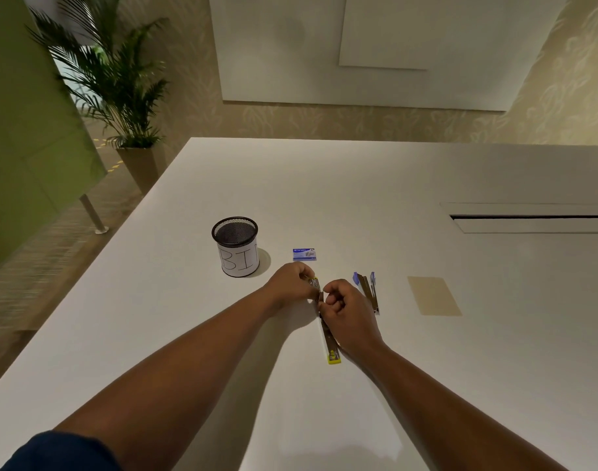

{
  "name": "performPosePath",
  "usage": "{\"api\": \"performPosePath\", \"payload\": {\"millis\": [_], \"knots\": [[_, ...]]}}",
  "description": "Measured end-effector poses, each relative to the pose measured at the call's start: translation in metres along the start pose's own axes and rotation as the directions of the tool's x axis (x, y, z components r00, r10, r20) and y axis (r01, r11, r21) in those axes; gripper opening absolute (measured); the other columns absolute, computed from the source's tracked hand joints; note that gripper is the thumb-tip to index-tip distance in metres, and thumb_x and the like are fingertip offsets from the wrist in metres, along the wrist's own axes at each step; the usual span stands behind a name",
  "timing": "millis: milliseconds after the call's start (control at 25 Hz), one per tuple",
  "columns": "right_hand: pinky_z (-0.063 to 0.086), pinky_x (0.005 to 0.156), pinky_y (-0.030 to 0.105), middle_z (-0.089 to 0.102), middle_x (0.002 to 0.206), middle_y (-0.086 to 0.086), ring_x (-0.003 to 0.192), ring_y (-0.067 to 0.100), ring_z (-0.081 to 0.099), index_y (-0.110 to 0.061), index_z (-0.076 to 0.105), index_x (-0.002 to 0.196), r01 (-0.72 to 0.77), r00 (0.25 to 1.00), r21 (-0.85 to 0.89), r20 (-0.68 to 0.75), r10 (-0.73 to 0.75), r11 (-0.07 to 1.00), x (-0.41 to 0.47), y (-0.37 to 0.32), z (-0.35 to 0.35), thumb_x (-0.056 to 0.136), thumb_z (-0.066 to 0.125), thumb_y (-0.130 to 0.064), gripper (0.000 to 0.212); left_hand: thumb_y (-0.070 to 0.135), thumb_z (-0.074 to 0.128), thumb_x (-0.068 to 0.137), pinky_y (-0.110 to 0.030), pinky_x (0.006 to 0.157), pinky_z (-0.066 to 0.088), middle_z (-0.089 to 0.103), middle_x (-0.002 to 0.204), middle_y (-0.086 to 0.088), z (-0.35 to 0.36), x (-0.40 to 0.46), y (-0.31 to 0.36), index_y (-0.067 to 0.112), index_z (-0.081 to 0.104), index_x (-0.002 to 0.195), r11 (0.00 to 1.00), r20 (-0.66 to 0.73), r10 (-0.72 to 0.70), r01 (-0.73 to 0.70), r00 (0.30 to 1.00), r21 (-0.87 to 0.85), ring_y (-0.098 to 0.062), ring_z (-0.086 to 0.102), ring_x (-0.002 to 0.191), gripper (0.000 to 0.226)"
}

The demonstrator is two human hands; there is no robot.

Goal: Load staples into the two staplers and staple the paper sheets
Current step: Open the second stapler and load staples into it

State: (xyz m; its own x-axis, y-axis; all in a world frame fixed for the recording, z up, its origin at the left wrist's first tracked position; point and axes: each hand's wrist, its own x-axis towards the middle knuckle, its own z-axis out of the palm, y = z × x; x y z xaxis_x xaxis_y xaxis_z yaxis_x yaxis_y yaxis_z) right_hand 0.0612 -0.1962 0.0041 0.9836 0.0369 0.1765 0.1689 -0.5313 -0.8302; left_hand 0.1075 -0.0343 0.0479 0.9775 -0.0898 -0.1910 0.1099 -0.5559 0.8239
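Note:
A yellow stapler (pixel 331 345) lies swung open flat on the white table (pixel 426 368), its yellow end toward me. My left hand (pixel 291 283) pinches the stapler's far end. My right hand (pixel 345 311) is closed over the stapler's middle with the fingertips at the metal channel; what they pinch is hidden. A blue stapler (pixel 369 290) lies opened in a V just right of my right hand. A small blue staple box (pixel 304 254) sits beyond my hands. A tan stack of paper sheets (pixel 433 296) lies flat further right.
A black mesh cup (pixel 236 246) with a white "BIN" label stands left of the staple box. A cable slot (pixel 532 218) is cut into the table at the far right. A potted palm (pixel 134 107) stands on the floor beyond the table's left corner.

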Motion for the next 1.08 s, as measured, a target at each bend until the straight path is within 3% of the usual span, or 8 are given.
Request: {"api": "performPosePath", "payload": {"millis": [160, 400, 560, 880, 1080], "knots": [[0.053, 0.064, 0.042, 0.059, 0.075, -0.013, 0.063, 0.009, 0.053, -0.040, 0.058, 0.090, -0.010, 1.000, -0.005, -0.009, 0.010, 1.000, 0.000, -0.002, -0.001, 0.083, 0.063, -0.016, 0.025, 0.009, 0.080, 0.074, -0.030, 0.072, 0.050, 0.063, 0.090, -0.001, -0.001, 0.004, 0.007, 0.008, 0.068, 0.108, 0.994, 0.020, -0.093, 0.094, 0.995, -0.047, -0.017, 0.059, 0.081, 0.036], [0.053, 0.067, 0.040, 0.060, 0.076, -0.009, 0.066, 0.009, 0.054, -0.043, 0.059, 0.103, 0.006, 1.000, -0.033, 0.005, -0.005, 0.999, 0.001, -0.004, 0.000, 0.087, 0.061, -0.011, 0.036, 0.011, 0.083, 0.074, -0.033, 0.077, 0.054, 0.065, 0.092, -0.005, -0.003, 0.009, 0.008, 0.008, 0.069, 0.107, 0.991, 0.054, -0.124, 0.127, 0.991, -0.048, -0.020, 0.062, 0.083, 0.036], [0.051, 0.066, 0.035, 0.059, 0.075, -0.007, 0.069, 0.011, 0.055, -0.041, 0.059, 0.102, 0.026, 1.000, -0.048, 0.009, -0.025, 0.999, 0.001, -0.004, -0.001, 0.088, 0.060, -0.009, 0.035, 0.003, 0.080, 0.071, -0.031, 0.072, 0.052, 0.066, 0.085, -0.005, -0.001, 0.011, 0.010, 0.009, 0.071, 0.097, 0.983, 0.035, -0.157, 0.160, 0.987, -0.091, -0.020, 0.061, 0.079, 0.028], [0.046, 0.062, 0.027, 0.059, 0.075, -0.005, 0.072, 0.012, 0.055, -0.039, 0.059, 0.102, 0.031, 0.999, -0.057, 0.008, -0.031, 0.998, 0.000, -0.006, -0.002, 0.090, 0.058, -0.008, 0.034, 0.004, 0.076, 0.071, -0.028, 0.066, 0.050, 0.068, 0.079, -0.001, 0.004, 0.011, 0.006, 0.007, 0.074, 0.089, 0.982, -0.048, -0.139, 0.131, 0.989, -0.135, -0.015, 0.060, 0.073, 0.018], [0.048, 0.063, 0.031, 0.061, 0.076, -0.003, 0.070, 0.014, 0.056, -0.041, 0.058, 0.101, 0.030, 1.000, -0.058, 0.007, -0.030, 0.998, 0.000, -0.006, -0.001, 0.092, 0.058, -0.008, 0.034, 0.004, 0.073, 0.072, -0.032, 0.070, 0.050, 0.070, 0.083, -0.004, 0.007, 0.014, 0.006, 0.012, 0.070, 0.077, 0.979, -0.057, -0.150, 0.141, 0.987, -0.145, -0.019, 0.059, 0.076, 0.009]]}}
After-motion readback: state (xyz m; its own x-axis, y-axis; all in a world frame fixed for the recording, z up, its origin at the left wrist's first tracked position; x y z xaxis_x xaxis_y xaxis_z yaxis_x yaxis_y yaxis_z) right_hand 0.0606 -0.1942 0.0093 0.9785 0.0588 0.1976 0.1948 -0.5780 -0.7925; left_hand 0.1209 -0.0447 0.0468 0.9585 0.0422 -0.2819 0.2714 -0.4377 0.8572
